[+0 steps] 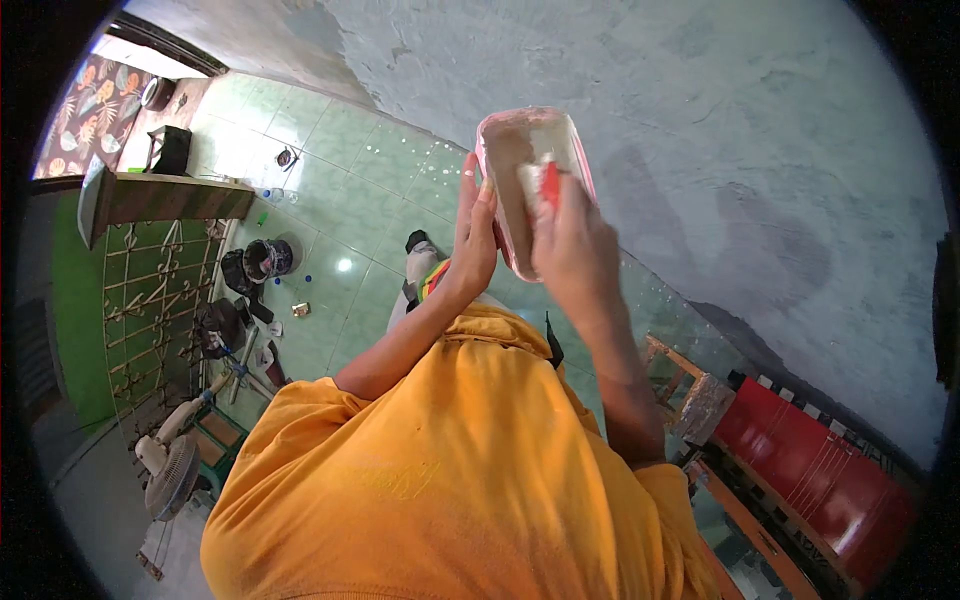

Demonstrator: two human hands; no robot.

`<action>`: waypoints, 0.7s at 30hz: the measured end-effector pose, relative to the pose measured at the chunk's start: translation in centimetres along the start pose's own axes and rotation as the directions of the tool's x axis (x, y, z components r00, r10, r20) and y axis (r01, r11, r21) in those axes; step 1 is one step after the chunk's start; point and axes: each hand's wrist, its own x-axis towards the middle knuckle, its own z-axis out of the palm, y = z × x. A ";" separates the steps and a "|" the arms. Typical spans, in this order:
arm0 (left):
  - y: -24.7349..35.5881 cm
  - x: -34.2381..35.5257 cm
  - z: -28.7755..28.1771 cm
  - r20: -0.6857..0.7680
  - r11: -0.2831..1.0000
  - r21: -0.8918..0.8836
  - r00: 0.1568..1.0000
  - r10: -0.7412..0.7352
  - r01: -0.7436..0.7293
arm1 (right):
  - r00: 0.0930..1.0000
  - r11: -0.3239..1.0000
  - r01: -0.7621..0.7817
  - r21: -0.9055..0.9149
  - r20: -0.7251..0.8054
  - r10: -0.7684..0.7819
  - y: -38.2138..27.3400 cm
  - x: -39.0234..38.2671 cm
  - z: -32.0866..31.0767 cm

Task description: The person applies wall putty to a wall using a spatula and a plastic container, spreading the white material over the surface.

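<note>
In front of my chest is a pink-rimmed rectangular tub, tilted, with whitish paint smeared over its inner walls. My left hand grips the tub's left side, fingers stretched along the outer wall and dotted with white. My right hand reaches over the tub's right side and is closed on a red-and-white painting tool. The tool's pale end is inside the tub; its exact kind is partly hidden by my fingers and blur.
A patchy grey-blue wall rises ahead and to the right. White drops spot the green tiled floor. A dark bucket, fan and metal grille are at left. A red panel and wooden frame stand at right.
</note>
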 end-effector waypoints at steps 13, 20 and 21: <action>-1.1 0.7 -1.0 0.039 0.994 0.047 0.995 0.095 -0.096 | 0.995 0.994 -0.104 0.034 0.015 0.103 -0.6 2.9 0.0; -2.1 0.8 -2.4 -0.018 0.990 0.058 0.991 0.129 -0.128 | 0.999 1.000 0.030 0.008 -0.015 -0.030 -1.4 2.0 0.3; -1.3 0.8 -2.0 -0.018 0.990 0.059 0.992 0.129 -0.127 | 1.000 1.000 -0.012 0.012 -0.019 0.013 -1.5 3.0 0.3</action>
